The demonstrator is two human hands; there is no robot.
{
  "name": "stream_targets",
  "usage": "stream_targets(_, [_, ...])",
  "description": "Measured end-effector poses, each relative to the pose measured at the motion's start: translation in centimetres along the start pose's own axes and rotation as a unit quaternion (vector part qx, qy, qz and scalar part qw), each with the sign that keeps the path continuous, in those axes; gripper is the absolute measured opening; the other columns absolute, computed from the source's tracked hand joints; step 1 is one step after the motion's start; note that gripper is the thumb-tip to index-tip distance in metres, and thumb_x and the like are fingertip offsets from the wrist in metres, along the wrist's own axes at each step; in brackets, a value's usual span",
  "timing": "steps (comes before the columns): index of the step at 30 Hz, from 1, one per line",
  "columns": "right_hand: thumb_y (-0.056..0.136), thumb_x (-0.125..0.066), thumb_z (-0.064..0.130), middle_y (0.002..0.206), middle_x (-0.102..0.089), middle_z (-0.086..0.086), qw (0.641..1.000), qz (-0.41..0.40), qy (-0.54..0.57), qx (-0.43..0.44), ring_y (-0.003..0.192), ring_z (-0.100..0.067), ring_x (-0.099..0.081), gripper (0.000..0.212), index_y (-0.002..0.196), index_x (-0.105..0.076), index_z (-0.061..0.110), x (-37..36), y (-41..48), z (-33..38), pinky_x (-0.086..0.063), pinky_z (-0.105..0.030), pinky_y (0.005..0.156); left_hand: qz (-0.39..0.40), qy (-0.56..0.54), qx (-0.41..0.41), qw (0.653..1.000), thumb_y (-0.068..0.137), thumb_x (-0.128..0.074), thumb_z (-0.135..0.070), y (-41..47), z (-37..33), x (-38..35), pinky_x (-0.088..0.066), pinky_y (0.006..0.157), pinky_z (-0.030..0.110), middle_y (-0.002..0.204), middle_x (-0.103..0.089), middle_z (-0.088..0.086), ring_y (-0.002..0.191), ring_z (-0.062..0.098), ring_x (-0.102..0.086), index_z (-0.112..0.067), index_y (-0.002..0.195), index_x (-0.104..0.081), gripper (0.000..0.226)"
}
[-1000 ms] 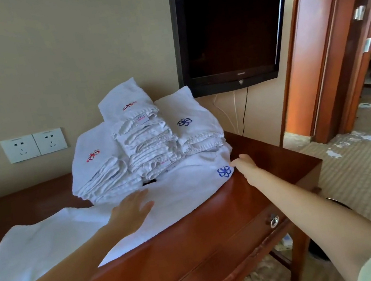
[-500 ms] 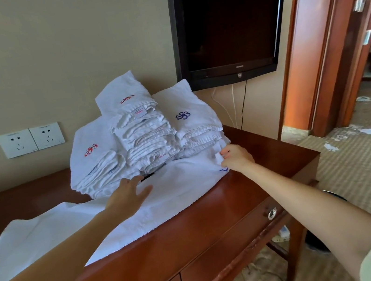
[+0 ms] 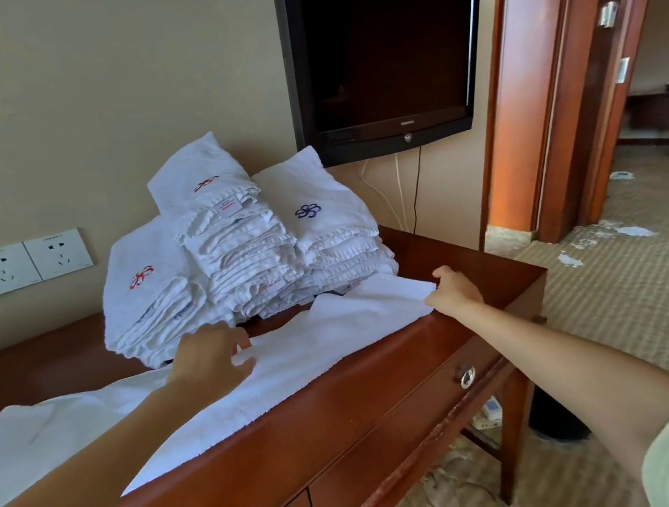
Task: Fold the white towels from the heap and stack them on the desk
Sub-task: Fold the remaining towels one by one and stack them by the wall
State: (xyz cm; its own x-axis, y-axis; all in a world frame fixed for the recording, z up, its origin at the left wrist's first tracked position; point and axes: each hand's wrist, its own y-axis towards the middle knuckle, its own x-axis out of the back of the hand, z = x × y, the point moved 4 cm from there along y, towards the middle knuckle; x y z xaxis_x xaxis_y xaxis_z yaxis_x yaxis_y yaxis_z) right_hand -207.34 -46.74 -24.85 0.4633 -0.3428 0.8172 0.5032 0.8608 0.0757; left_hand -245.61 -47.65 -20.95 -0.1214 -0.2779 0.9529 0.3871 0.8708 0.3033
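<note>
Head view, unfolded towel (image 3: 317, 344): spread lengthwise along the top of the desk (image 3: 311, 443), just in front of the folded stacks (image 3: 245, 259).
Right hand (image 3: 456, 290): curled at the towel's right end, near the desk's right-hand corner; the towel's edge is pinched between thumb and fingers.
Left hand (image 3: 208, 358): laid palm-down on the towel's middle with fingers loosely spread; nothing is gripped.
Folded stacks: three piles of white towels, set side by side against the wall and touching one another; a red emblem is carried on the left and middle piles, a blue one on the right pile.
Desk: reddish-brown wood; a drawer with a round metal knob (image 3: 467, 376) is fitted at the front.
Wall: a double socket plate (image 3: 26, 262) is mounted left of the stacks; a dark television (image 3: 382, 46) is mounted above and to their right.
Door frame (image 3: 539, 86): wooden, seen at the right; patterned carpet is laid below it.
</note>
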Motion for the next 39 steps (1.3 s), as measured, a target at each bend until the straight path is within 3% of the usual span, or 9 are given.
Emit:
stream_targets(4, [0.084, -0.062, 0.005, 0.132, -0.049, -0.004, 0.967, -0.045, 0.02, 0.25, 0.122, -0.024, -0.043, 0.061, 0.14, -0.046, 0.022, 0.4, -2.1, 4.4, -0.042, -0.037, 0.097, 0.012, -0.128, -0.029, 0.991, 0.094, -0.056, -0.035, -1.1, -1.5, 0.8, -0.042, 0.084, 0.029, 0.115, -0.061, 0.0, 0.107, 0.023, -0.057, -0.016, 0.124, -0.055, 0.036])
stream_targets(10, [0.075, -0.058, -0.004, 0.159, -0.015, 0.008, 0.867, 0.193, -0.142, 0.437, 0.147, -0.011, -0.004, 0.095, 0.153, -0.017, 0.032, -3.4, -7.1, 11.3, -0.013, -0.031, 0.114, 0.093, -0.099, -0.124, 0.983, 0.093, -0.05, -0.032, -2.4, -4.6, 0.4, -0.033, 0.064, 0.032, 0.087, -0.057, 0.002, 0.077, 0.022, -0.051, -0.018, 0.106, -0.045, 0.019])
stream_targets(13, [0.082, -0.064, 0.009, 0.156, -0.025, 0.003, 0.816, 0.216, -0.216, 0.491, 0.143, -0.018, -0.018, 0.08, 0.151, -0.026, 0.025, -5.1, -8.4, 12.1, -0.022, -0.036, 0.116, 0.087, -0.065, -0.141, 0.984, 0.094, -0.049, -0.032, -3.1, -5.6, 0.3, -0.031, 0.065, 0.031, 0.093, -0.06, 0.005, 0.083, 0.028, -0.055, -0.016, 0.114, -0.045, 0.026])
stream_targets(15, [0.081, -0.067, 0.011, 0.141, -0.043, 0.003, 0.805, 0.194, -0.224, 0.514, 0.129, -0.019, -0.034, 0.062, 0.137, -0.045, 0.022, -5.2, -8.6, 12.1, -0.035, -0.035, 0.102, 0.085, -0.058, -0.157, 0.982, 0.095, -0.049, -0.034, -3.6, -5.9, 0.3, -0.039, 0.072, 0.031, 0.108, -0.064, 0.002, 0.096, 0.025, -0.059, -0.017, 0.12, -0.046, 0.03])
stream_targets(18, [0.076, -0.069, 0.011, 0.109, -0.05, 0.01, 0.777, 0.133, -0.243, 0.565, 0.109, -0.015, -0.04, 0.035, 0.107, -0.054, 0.02, -4.7, -8.8, 12.1, -0.032, -0.028, 0.081, 0.102, -0.021, -0.161, 0.982, 0.092, -0.054, -0.041, -4.4, -5.3, 0.6, -0.04, 0.084, 0.024, 0.125, -0.059, -0.006, 0.111, 0.017, -0.056, -0.025, 0.133, -0.044, 0.045])
stream_targets(25, [0.089, -0.059, 0.025, 0.079, -0.051, 0.005, 0.822, 0.117, -0.293, 0.474, 0.079, -0.017, -0.048, 0.008, 0.091, -0.053, 0.02, -1.6, -7.8, 7.6, -0.025, -0.03, 0.053, 0.212, 0.114, 0.029, 0.97, 0.082, -0.054, -0.068, -7.4, 5.2, 2.4, -0.037, 0.088, 0.027, 0.131, -0.056, -0.01, 0.119, 0.014, -0.052, -0.033, 0.132, -0.045, 0.062])
stream_targets(30, [0.091, -0.049, 0.02, 0.103, -0.062, 0.004, 0.846, 0.054, -0.364, 0.387, 0.095, -0.022, -0.058, 0.024, 0.113, -0.056, 0.023, 0.1, -7.1, 4.0, -0.031, -0.03, 0.061, 0.155, 0.247, 0.006, 0.956, 0.089, -0.046, -0.062, -9.8, 7.2, 4.6, -0.04, 0.094, 0.024, 0.125, -0.056, -0.007, 0.117, 0.014, -0.053, -0.036, 0.132, -0.047, 0.051])
stream_targets(34, [0.091, -0.048, 0.013, 0.118, -0.059, -0.004, 0.852, 0.066, -0.423, 0.302, 0.102, -0.028, -0.059, 0.043, 0.132, -0.044, 0.027, 1.0, -7.1, 1.9, -0.036, -0.03, 0.069, 0.211, 0.34, -0.038, 0.916, 0.089, -0.046, -0.057, -10.8, 7.1, 5.0, -0.028, 0.111, 0.029, 0.139, -0.049, -0.015, 0.128, 0.007, -0.046, -0.035, 0.14, -0.041, 0.055])
stream_targets(39, [0.094, -0.045, 0.016, 0.127, -0.054, -0.01, 0.852, 0.123, -0.465, 0.207, 0.106, -0.029, -0.056, 0.057, 0.145, -0.025, 0.033, 2.5, -7.5, -0.1, -0.04, -0.032, 0.078, 0.306, 0.26, 0.048, 0.915, 0.085, -0.055, -0.048, -13.0, 6.4, 6.1, -0.046, 0.085, 0.024, 0.111, -0.06, -0.007, 0.105, 0.015, -0.058, -0.022, 0.119, -0.054, 0.043])
